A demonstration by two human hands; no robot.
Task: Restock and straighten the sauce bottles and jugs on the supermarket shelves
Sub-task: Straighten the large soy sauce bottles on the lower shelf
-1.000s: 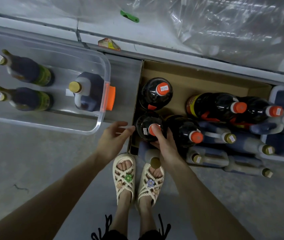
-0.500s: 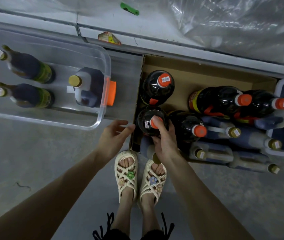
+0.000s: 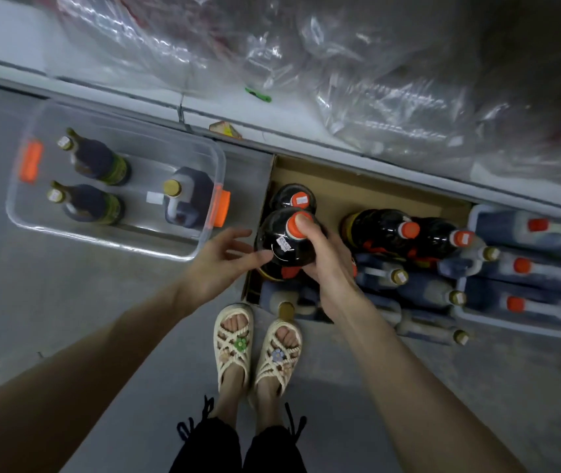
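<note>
Floor [image 3: 67, 302]: carrying clear tub [image 3: 145, 165] left, cardboard box [image 3: 357, 189] right.
Left hand [image 3: 217, 268]: hovering open, holding nothing.
Sauce bottle [image 3: 282, 244]: hanging over box's left edge.
Right hand [image 3: 326, 264]: gripping its neck.
Progress: seemingly early; other bottles [image 3: 381, 230] waiting boxed.

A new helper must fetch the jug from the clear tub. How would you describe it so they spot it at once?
On the floor, left of the cardboard box, sits a clear plastic tub. The jug stands at its right end, by the orange latch. Unlike the two slim green-labelled bottles beside it, it is squat and broad, with a plain gold cap.
</note>
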